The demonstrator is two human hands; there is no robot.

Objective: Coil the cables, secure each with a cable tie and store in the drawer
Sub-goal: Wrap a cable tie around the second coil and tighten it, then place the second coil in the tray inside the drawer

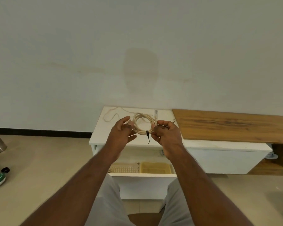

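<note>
A person's left hand (121, 133) and right hand (166, 136) each pinched a side of a coiled cream cable (143, 123), bound by a black cable tie (147, 133), above a white cabinet (219, 154). A loose cable (109, 117) lay on its far left; the drawer (144, 176) stood open nearer.
</note>
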